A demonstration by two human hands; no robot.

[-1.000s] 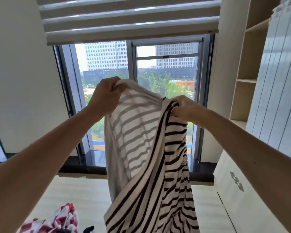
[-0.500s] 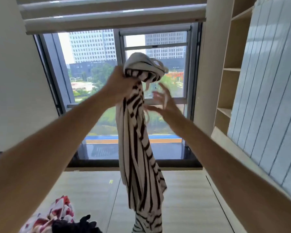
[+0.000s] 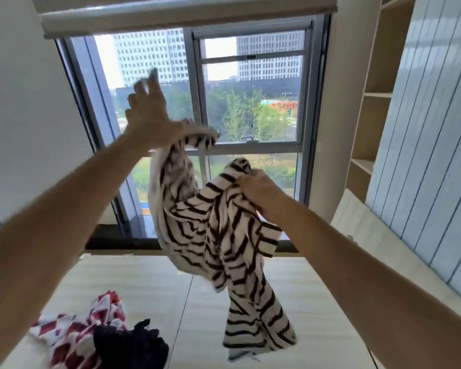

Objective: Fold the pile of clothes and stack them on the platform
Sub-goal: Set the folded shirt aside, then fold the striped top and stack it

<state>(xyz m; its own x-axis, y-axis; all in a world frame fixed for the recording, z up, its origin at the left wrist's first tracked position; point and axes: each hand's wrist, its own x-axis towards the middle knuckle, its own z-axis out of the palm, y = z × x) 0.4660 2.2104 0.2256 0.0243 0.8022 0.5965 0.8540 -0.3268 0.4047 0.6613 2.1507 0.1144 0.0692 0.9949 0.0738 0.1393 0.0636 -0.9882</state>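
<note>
Right hand (image 3: 258,189) now grips the striped shirt (image 3: 213,235); left hand (image 3: 149,115) has opened, fingers spread.

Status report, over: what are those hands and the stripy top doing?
Left hand up, fingers spread, striped top hanging from it; grip unclear. Right hand grips it. Top airborne over platform, unfolded. Red-and-white garment and black garment lie lower left.

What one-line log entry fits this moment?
shirt: held up, unfolded | left hand: fingers spread, shirt hanging off it, grip unclear | right hand: grips shirt | pile: on platform
</note>
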